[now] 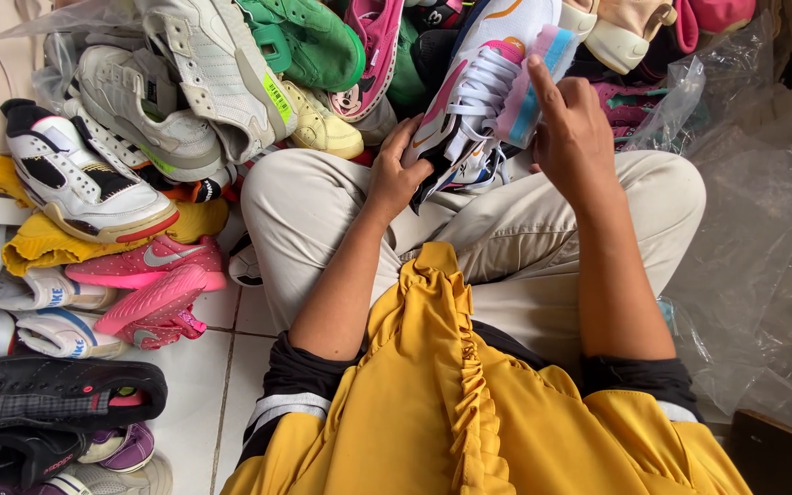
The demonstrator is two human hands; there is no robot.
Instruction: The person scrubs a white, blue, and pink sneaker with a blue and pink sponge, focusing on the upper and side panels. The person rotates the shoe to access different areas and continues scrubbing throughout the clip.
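Observation:
I sit cross-legged on a tiled floor in beige trousers (323, 211) and a yellow ruffled top. A white sneaker (497, 64) with pink and blue trim and white laces is held above my knees. My left hand (398, 174) grips its heel end from below. My right hand (572, 133) rests on the pink and blue side of the sneaker, index finger stretched up along it.
A heap of shoes surrounds me: white sneakers (167, 101), green ones (309, 41), pink sneakers (153, 275), a black slip-on (57, 390). Yellow cloth (48, 243) lies at left. Crumpled clear plastic bags (763, 266) cover the right. White floor tiles (203, 367) show by my left knee.

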